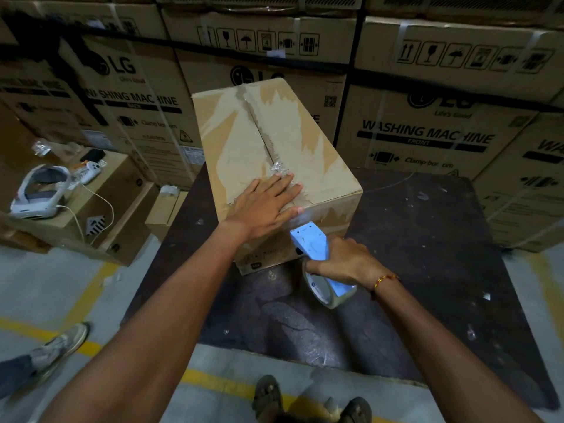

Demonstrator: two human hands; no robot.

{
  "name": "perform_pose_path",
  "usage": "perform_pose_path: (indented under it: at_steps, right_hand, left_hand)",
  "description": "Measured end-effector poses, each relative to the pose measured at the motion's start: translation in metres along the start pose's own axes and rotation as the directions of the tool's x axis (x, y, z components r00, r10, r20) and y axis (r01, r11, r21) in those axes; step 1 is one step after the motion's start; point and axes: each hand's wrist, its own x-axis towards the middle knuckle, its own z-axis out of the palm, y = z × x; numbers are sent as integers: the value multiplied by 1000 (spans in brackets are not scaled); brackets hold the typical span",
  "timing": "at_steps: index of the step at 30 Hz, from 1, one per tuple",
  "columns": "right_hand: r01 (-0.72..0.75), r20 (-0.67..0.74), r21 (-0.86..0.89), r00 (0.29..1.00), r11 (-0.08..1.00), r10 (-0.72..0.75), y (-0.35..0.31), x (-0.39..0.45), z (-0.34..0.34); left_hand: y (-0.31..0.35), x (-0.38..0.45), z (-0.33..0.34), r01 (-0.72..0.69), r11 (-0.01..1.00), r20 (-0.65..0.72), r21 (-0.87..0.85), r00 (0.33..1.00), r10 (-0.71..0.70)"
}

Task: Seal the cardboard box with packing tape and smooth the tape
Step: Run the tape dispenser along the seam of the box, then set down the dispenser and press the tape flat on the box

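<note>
A worn cardboard box (pixel 244 141) with torn paper patches stands on a dark board (pixel 427 239). Its top flaps meet at a centre seam with scraps of old tape. My left hand (pixel 265 206) lies flat, fingers spread, on the near end of the box top, over crinkled clear tape at the seam. My right hand (pixel 345 264) grips a light blue tape dispenser (pixel 314 248) with a roll of clear tape, held against the box's near face just below the top edge.
Large washing machine cartons (pixel 427 117) wall in the back and right. At the left, a low carton (pixel 100 196) carries a white headset (pixel 39 190), cables and a phone. Another person's shoe (pixel 61 343) is at the lower left; my feet (pixel 311 401) stand at the board's near edge.
</note>
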Motion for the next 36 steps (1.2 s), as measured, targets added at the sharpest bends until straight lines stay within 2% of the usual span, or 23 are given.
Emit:
perform_pose_path:
  at_steps: [2,4,6,8,10,13,16,22,27,32,36]
  right_hand:
    - [23,177,-77,984,997,-9,11,13,22]
    - [-25,332,-125,941,992,66,26,14,60]
    - [-105,301,-72,946,992,122,40,13,87]
    - [-137,227,52,966,989,122,43,19,87]
    - [-139,188,140,976,980,111,40,28,76]
    - [-110,142,174,986,978,86,38,36,56]
    - [-101,161,268,985,958,58,49,36,44]
    - [-46,137,523,990,851,-30,70,25,46]
    - [-20,-2,673,1000,740,28,93,19,56]
    - [0,39,748,998,664,-44,120,28,64]
    - [37,80,743,986,668,-144,133,38,76]
  left_hand:
    - [1,0,-1,4,1000,-1,-1,1000,-4]
    - [1,0,0,-3,1000,-3,1,1000,3]
    - [-1,0,0,2,1000,-20,20,1000,-2]
    - [-2,2,-1,4,1000,-16,9,1000,-4]
    - [-1,2,-2,0,1000,-14,13,1000,0]
    - [-1,1,-4,-11,1000,-35,27,999,12]
    - [-2,0,-4,-22,999,-26,47,999,23]
    - [-3,-2,-6,-23,993,-4,116,1000,23]
    - [12,-26,-3,156,961,-87,227,986,-140]
    - [27,-53,8,403,891,-202,209,909,-364]
    - [46,-58,17,494,856,-245,154,858,-451]
